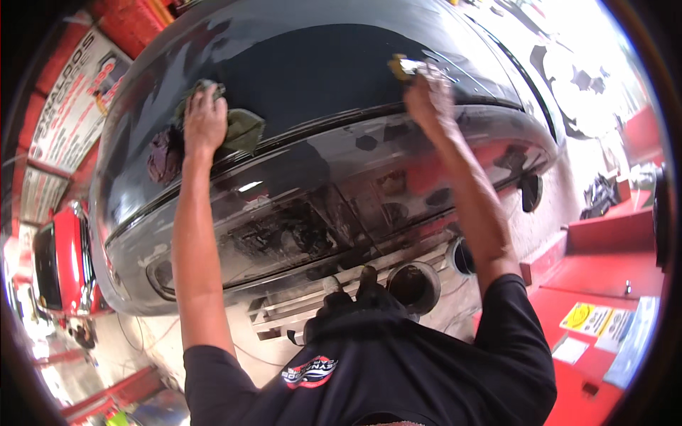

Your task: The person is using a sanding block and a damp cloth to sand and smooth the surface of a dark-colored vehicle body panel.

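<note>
At far left, red car (60,266) parked beyond work area. Left hand (204,121) flat on olive-green cloth (241,131), pressing it against dark car body panel (320,78) just above bumper seam. Centre: dark bumper (320,206) with dull scuffed patches; exhaust tip (414,284) below. Right hand (430,96) grasping small yellowish pad (402,67) against same panel, fingers curled. Right: red workshop bench (604,284). Risk, judged: grit trapped under cloth could scratch glossy paint; uneven pressure could leave streaks.
</note>
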Tool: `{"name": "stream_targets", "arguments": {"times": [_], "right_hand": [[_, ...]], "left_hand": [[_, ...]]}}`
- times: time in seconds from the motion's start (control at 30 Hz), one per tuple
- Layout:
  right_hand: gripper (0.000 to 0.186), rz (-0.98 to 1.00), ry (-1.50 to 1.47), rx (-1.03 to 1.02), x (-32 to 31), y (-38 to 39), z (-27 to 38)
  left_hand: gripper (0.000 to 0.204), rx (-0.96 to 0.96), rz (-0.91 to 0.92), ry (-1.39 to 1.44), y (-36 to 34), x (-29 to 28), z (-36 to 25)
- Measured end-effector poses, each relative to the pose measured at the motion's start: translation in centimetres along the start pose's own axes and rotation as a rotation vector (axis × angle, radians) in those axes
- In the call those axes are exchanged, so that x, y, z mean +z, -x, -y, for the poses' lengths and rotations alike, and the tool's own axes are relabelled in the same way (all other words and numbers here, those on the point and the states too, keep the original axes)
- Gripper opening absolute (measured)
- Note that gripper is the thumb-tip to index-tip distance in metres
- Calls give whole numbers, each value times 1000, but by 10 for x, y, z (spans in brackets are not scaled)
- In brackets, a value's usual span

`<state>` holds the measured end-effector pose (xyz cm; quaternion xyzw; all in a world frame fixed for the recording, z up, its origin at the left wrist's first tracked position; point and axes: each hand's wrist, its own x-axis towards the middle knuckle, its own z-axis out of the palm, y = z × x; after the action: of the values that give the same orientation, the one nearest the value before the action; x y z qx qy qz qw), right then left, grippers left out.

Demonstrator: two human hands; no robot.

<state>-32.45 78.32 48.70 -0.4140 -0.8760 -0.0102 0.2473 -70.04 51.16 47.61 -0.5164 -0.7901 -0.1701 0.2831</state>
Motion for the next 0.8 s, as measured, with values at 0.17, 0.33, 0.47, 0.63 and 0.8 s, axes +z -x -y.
{"name": "stream_targets", "arguments": {"times": [0.17, 0.33, 0.47, 0.63, 0.8], "right_hand": [[79, 54, -337, -321, 12, 39, 194], [71, 135, -330, -435, 25, 45, 177], [65, 34, -313, -257, -1, 30, 56], [55, -101, -140, -174, 13, -3, -142], [73, 113, -44, 598, -1, -51, -277]], "left_hand": [[48, -40, 26, -37, 7, -1, 31], [51, -115, 85, 105, 5, 1, 23], [51, -144, 132, 151, 6, -10, 23], [51, -204, 192, 185, 6, -20, 15], [50, -183, 196, 214, 0, -14, 8]]}}
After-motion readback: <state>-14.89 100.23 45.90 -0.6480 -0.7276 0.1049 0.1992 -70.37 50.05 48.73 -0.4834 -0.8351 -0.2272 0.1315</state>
